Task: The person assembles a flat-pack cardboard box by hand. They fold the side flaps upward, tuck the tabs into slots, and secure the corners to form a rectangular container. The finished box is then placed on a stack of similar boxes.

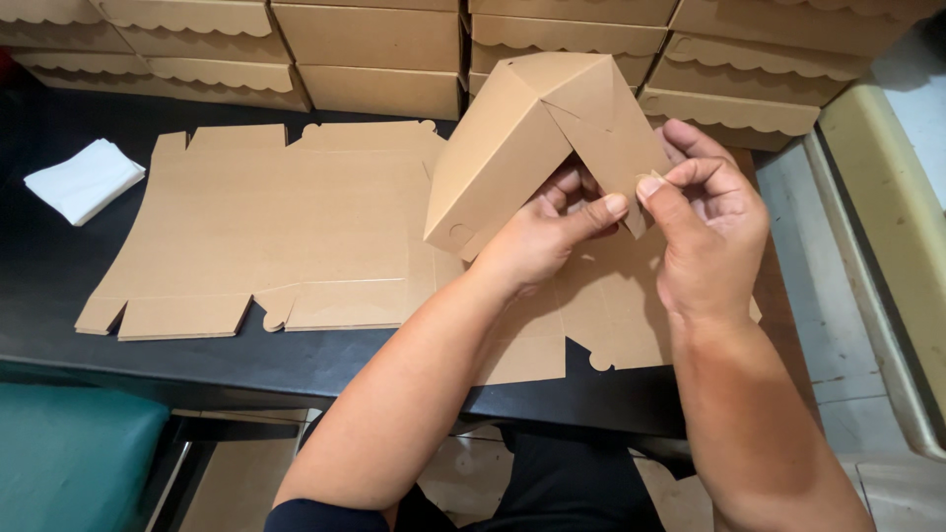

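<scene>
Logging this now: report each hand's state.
Left hand: closed on the half-folded cardboard box.
Right hand: fingers pinching the box's flap edge.

Matt brown cardboard box blank [532, 138] above a smooth black tabletop [59, 266].

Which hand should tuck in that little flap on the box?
Probably the right hand: its fingertips already pinch the small flap at the box corner. The left hand is underneath, propping the box up.

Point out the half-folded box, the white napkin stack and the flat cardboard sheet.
Half-folded box [498, 167], head view, on its broad left panel.
White napkin stack [84, 179], head view, on its top sheet.
Flat cardboard sheet [276, 232], head view, on its middle panel.
</scene>
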